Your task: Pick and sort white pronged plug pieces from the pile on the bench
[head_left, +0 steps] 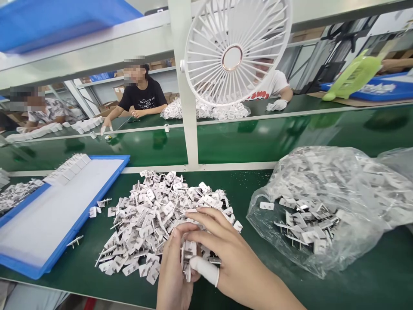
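Both my hands meet at the front edge of a heap of small white plastic plug pieces with metal pins [155, 206]. My left hand [172, 273] is curled upright around a few of these plug pieces [189, 249]. From the right, my right hand [226, 245] reaches over them, its thumb in a white finger cot [206, 270] pressing against the held pieces. The right fingertips lie over the near side of the heap, and part of what the hands hold is hidden behind them.
Left stands a blue-rimmed tray [82, 215] with a row of white pieces [69, 170]. To the right lies an open clear plastic bag [335, 193] of plug pieces. A white fan [232, 58] hangs on the post [190, 137]. Co-workers sit across the green conveyor belt [151, 146].
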A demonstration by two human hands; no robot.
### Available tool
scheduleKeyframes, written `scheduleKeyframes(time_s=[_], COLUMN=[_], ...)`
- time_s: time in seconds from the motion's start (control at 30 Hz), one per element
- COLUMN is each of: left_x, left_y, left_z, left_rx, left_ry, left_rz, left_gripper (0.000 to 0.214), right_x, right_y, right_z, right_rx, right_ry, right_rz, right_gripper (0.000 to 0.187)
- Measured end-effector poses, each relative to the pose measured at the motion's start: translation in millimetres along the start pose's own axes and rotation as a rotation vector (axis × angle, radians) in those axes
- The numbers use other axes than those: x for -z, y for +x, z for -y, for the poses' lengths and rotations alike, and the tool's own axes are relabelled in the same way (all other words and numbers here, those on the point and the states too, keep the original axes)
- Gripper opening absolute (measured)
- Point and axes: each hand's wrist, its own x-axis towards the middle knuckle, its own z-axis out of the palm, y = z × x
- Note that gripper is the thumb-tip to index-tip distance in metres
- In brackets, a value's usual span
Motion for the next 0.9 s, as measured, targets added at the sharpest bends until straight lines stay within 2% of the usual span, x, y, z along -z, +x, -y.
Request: scheduleKeyframes(time_s=[0.1,0.17,0.27,0.37,0.47,0.57,0.63,0.77,0.9], left_x=[3.8,3.8,0.8,-1.5,-1.7,-1.5,-1.4,-0.7,0.5], left_y=[2,4,4,3,1,-3,-5,-2,4], left_z=[4,7,11,11,9,7,7,6,5], left_rx=[0.136,0.221,0.296,0.215,0.038,-0.062,-0.099,-0.115,-0.121], left_ry=[-0.11,-0.211,-0.303,-0.276,-0.028,0.21,0.281,0.321,0.203], left_rz=[0.136,0.202,0.187,0.162,0.175,0.153,0.114,0.056,0.039], left_gripper=[0.035,0.032,0.028,0.022,0.022,0.027,0.029,0.03,0.025], right_x=[2,1,-3,-2,4,7,6,0,-3], right_y=[4,7,10,12,14,17,17,14,9], right_z=[-5,-10,-15,-15,-13,-13,-16,-24,-29], right_rx=[0.049,0.073,0.033,-0.071,-0.11,-0.133,-0.15,-0.157,-0.179], right_ry=[-0.008,0.036,0.186,0.398,0.506,0.538,0.609,0.727,0.68], right_rz=[-0.036,-0.115,-0.255,-0.254,-0.126,-0.043,-0.076,-0.229,-0.198], right_gripper=[0.02,0.016,0.02,0.024,0.03,0.03,0.036,0.047,0.039])
